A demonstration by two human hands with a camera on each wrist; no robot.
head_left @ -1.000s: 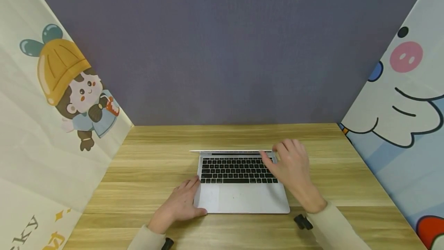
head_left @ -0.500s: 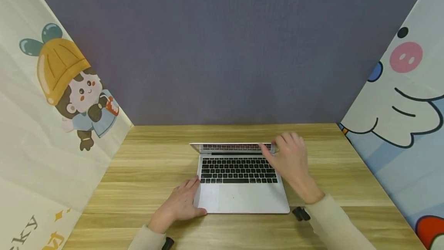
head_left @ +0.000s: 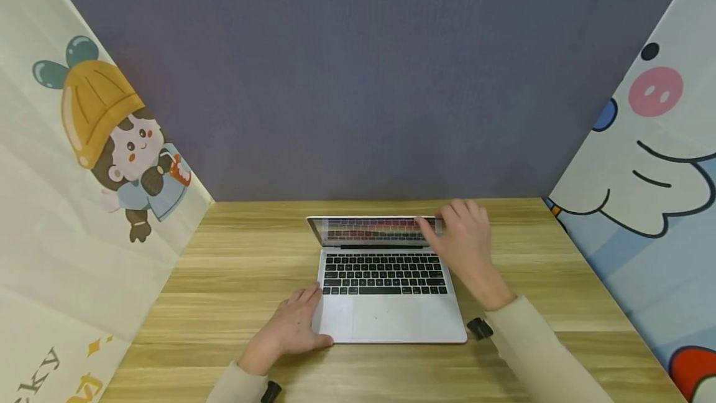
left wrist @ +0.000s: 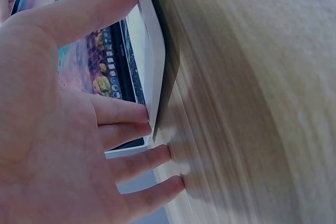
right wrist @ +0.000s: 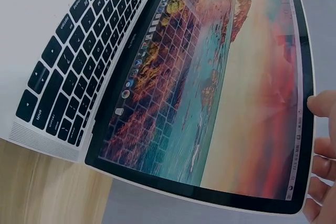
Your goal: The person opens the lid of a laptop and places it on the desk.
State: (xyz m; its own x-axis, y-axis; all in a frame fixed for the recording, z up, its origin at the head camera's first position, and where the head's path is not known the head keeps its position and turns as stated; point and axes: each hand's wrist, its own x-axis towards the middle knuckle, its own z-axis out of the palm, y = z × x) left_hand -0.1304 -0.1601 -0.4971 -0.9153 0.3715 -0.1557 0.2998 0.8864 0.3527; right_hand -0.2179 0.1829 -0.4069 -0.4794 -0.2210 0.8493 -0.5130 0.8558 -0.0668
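A silver laptop (head_left: 386, 322) sits on the wooden table, its lid tilted up and back from the keyboard (head_left: 386, 274). In the right wrist view the lit screen (right wrist: 231, 77) shows a coastal picture and reflects the keys. My right hand (head_left: 465, 244) pinches the lid's top edge near its right corner, thumb on the screen side and fingers behind. At the base's front left corner rests my left hand (head_left: 293, 326). In the left wrist view its fingers (left wrist: 142, 161) are extended, some at the side edge and others on the table, with the thumb at the front edge.
Around the laptop is the wood-grain table (head_left: 224, 291). A grey-blue panel (head_left: 380, 79) rises behind it, with cartoon-printed sheets on the left (head_left: 45, 204) and right (head_left: 660, 185). Black devices (head_left: 480, 328) are worn at both wrists.
My right hand has swung the lid further up and back, so the screen, earlier barely visible from the head, now shows. The left hand and the laptop base have stayed in place.
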